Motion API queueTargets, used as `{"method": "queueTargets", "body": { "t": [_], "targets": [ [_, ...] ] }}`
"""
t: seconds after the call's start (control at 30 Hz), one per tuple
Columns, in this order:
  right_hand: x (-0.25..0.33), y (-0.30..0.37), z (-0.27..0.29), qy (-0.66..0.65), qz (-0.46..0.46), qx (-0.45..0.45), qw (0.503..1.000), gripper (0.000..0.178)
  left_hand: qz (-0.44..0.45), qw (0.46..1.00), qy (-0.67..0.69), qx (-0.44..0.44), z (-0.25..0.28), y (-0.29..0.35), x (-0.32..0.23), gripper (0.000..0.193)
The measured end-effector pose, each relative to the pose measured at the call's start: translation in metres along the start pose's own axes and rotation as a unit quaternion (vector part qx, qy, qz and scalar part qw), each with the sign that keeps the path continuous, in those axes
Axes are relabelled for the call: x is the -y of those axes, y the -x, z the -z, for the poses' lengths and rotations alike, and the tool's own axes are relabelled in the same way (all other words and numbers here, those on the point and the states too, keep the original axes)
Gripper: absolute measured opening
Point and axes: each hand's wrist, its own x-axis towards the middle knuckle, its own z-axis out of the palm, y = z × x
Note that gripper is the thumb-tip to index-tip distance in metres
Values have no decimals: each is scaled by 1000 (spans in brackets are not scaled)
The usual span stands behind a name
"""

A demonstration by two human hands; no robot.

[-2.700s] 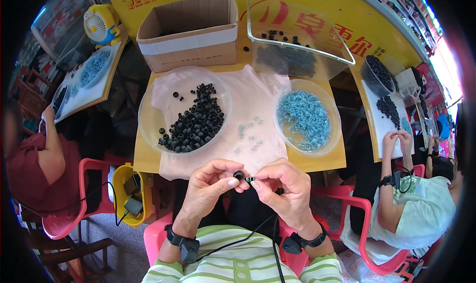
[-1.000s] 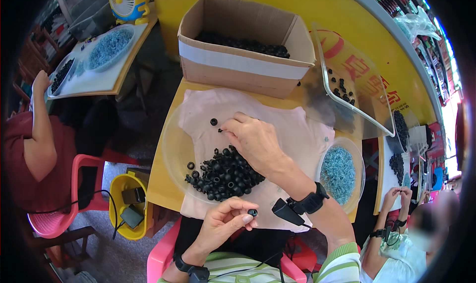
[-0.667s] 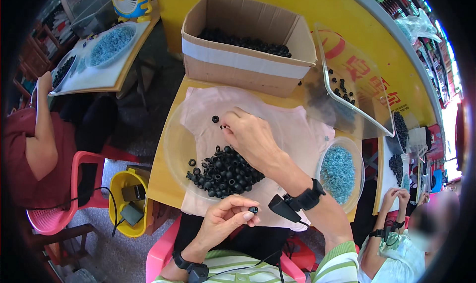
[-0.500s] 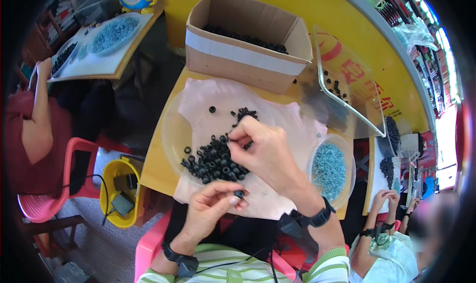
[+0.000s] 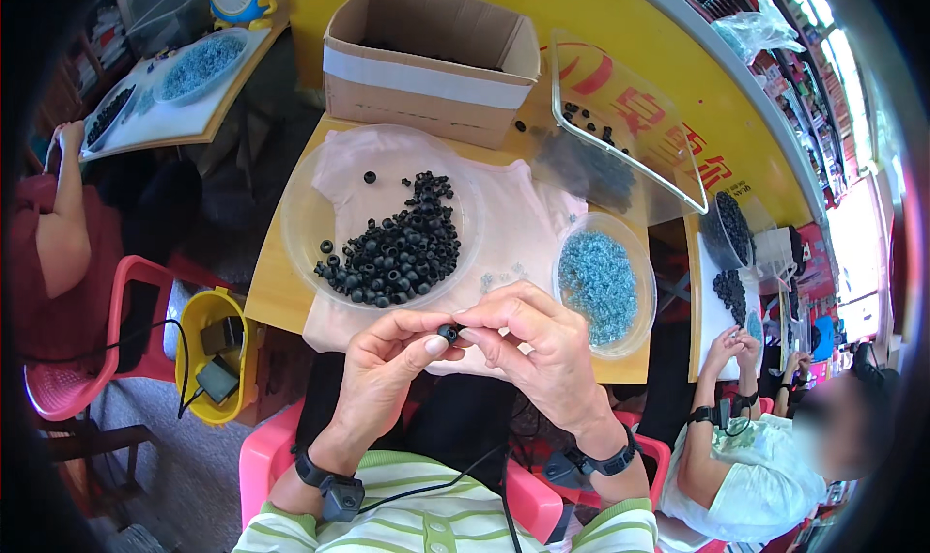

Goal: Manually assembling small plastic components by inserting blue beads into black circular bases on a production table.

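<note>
Low in front of me, my left hand (image 5: 383,367) pinches a small round black bead-like piece (image 5: 448,332) between thumb and fingers. My right hand (image 5: 542,357) meets it from the other side, its thumb and fingertips pressed together at the piece; whatever they grip is too small to make out. Just beyond my hands, a shallow clear round dish (image 5: 298,219) holds a heap of similar black pieces (image 5: 399,255), some with holes. To the right stands a clear round bowl (image 5: 649,311) filled with small pale-blue translucent bits (image 5: 597,284).
Pink cloth (image 5: 523,219) covers part of the wooden table (image 5: 266,296). Behind it stand a cardboard box (image 5: 412,103) and a tilted clear bin (image 5: 630,151) with black pieces. A yellow bucket (image 5: 199,359) sits at left. Co-workers sit at both sides, one in a pale shirt (image 5: 760,485).
My right hand has come back from the black heap to my left hand, and their fingertips now meet at the black piece. The whole view has shifted somewhat.
</note>
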Motion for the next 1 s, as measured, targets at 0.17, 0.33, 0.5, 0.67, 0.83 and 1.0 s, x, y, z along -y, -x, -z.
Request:
{"method": "queueTargets", "body": {
  "t": [0.17,0.33,0.5,0.67,0.83,1.0],
  "targets": [
    [1,19,1,-106,-62,-38,992,13,29,999,17,13,-7,6,5,21],
    [1,32,5,-142,-112,-62,981,12,36,999,-2,25,-14,5,10,22],
    [-3,40,12,-196,-136,-75,968,12,92,994,54,40,-19,5,11,22],
    [-5,44,15,-201,-115,-65,971,10,121,987,83,63,-16,4,17,21],
    [-4,43,14,-146,-92,-64,983,12,149,981,113,58,-16,3,19,18],
    [-4,44,14,-122,-94,-66,986,14,177,974,135,54,-16,2,20,15]
  ]
}}
